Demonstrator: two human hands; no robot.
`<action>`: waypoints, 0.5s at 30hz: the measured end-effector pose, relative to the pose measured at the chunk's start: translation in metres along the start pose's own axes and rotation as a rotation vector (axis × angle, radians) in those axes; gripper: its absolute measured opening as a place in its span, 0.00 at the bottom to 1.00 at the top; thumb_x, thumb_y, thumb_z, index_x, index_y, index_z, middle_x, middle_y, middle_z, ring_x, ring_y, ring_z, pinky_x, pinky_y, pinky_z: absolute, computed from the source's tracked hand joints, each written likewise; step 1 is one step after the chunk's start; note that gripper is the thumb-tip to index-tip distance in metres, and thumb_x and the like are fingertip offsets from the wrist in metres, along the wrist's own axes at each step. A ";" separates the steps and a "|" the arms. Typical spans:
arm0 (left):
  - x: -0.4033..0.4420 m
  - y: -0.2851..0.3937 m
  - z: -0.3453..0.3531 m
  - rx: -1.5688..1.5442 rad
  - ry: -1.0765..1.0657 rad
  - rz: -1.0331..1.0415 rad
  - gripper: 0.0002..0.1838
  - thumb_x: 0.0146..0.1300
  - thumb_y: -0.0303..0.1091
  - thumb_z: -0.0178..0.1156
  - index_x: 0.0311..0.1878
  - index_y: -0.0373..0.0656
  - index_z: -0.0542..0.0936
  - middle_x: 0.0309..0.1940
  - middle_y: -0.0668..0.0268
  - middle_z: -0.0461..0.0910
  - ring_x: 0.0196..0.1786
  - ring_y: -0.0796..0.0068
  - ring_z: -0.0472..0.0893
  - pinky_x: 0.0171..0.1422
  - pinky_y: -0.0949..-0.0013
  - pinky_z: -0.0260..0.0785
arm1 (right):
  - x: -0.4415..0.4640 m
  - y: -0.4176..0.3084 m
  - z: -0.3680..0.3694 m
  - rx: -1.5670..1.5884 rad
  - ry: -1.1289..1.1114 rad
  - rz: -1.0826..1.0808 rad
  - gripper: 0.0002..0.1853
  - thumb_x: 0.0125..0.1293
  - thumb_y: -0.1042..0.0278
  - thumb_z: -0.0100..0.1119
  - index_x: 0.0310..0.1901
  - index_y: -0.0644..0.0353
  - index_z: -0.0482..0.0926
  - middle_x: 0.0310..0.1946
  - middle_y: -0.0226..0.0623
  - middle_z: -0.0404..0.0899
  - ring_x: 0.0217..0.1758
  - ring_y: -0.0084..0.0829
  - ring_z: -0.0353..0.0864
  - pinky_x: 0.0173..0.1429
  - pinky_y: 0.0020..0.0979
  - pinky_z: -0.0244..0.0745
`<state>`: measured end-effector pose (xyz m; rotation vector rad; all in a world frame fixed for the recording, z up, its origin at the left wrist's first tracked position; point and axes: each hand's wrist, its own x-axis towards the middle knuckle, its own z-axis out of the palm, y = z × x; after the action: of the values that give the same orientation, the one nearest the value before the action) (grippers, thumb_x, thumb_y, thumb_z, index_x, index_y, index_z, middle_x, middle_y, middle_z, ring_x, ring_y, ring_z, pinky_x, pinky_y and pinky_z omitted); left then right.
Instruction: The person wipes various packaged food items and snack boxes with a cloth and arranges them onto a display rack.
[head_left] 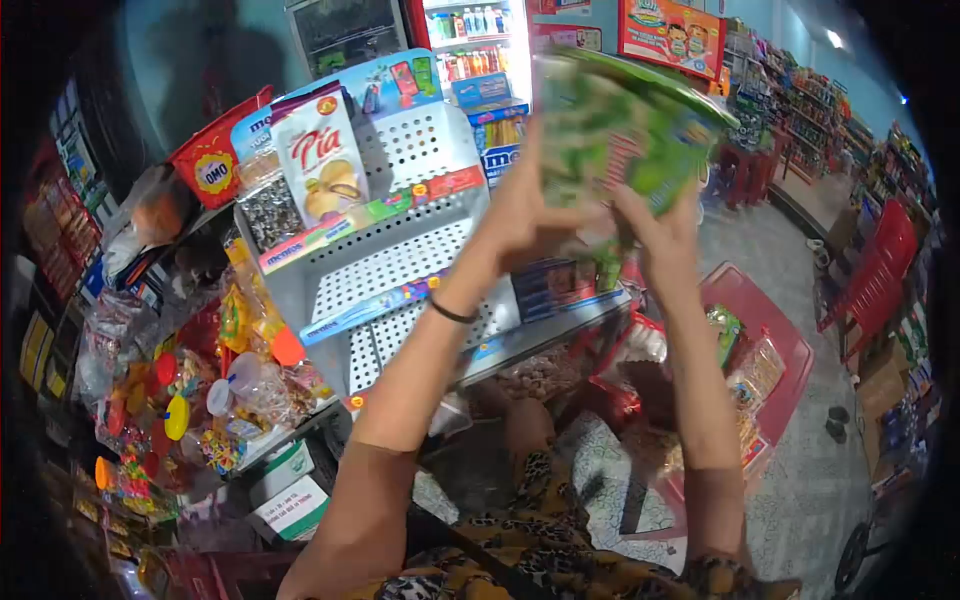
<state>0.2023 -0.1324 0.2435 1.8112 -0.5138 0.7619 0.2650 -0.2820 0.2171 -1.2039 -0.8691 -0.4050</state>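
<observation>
A large green package (640, 120) with white and red print is raised in front of me, blurred by motion. My left hand (535, 215) is closed on its lower left side, and a dark band circles that wrist. Lower right, my right hand (662, 225) grips the same package. Whether it is a bag or a box I cannot tell. Just left of my hands stands a white perforated Mentos display rack (390, 270) with mostly bare shelves. A white Pía packet (322, 160) leans upright on its top shelf, beside a pile of small dark wrapped sweets (268, 212).
Candy jars (230, 395) with coloured lids crowd the lower left. A red OMO container (215, 165) sits behind the rack. On the right are a pink-red tray table (790, 340) with packets and a red plastic chair (885, 275). A lit drinks fridge (480, 45) stands behind.
</observation>
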 end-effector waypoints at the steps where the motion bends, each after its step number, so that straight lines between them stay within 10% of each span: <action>1: 0.005 0.004 -0.021 0.082 0.085 0.008 0.38 0.43 0.33 0.69 0.58 0.37 0.62 0.49 0.59 0.74 0.50 0.70 0.74 0.55 0.69 0.66 | 0.014 0.004 0.021 0.011 -0.052 -0.055 0.29 0.55 0.72 0.62 0.56 0.64 0.60 0.48 0.38 0.71 0.48 0.27 0.72 0.53 0.28 0.67; 9: 0.067 -0.009 -0.184 0.427 0.233 -0.172 0.25 0.46 0.28 0.65 0.49 0.38 0.71 0.40 0.56 0.79 0.38 0.68 0.80 0.42 0.69 0.71 | 0.118 0.081 0.176 0.278 -0.202 -0.167 0.28 0.53 0.76 0.63 0.55 0.62 0.62 0.44 0.36 0.73 0.44 0.25 0.75 0.49 0.28 0.72; 13: 0.084 -0.022 -0.215 1.015 0.288 -0.294 0.36 0.42 0.46 0.68 0.56 0.44 0.69 0.48 0.55 0.76 0.58 0.46 0.67 0.56 0.41 0.56 | 0.136 0.117 0.212 0.440 -0.252 -0.069 0.27 0.54 0.77 0.62 0.54 0.61 0.62 0.43 0.35 0.74 0.45 0.26 0.75 0.50 0.28 0.73; 15: 0.085 -0.022 -0.209 1.124 0.331 -0.351 0.37 0.42 0.46 0.67 0.57 0.45 0.67 0.49 0.55 0.76 0.59 0.45 0.65 0.57 0.42 0.56 | 0.138 0.140 0.223 0.462 -0.261 -0.018 0.26 0.55 0.77 0.62 0.53 0.61 0.62 0.43 0.35 0.75 0.45 0.26 0.76 0.50 0.29 0.73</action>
<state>0.2227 0.0718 0.3399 2.5880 0.5823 1.1860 0.3665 -0.0052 0.2551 -0.8283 -1.1265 -0.0505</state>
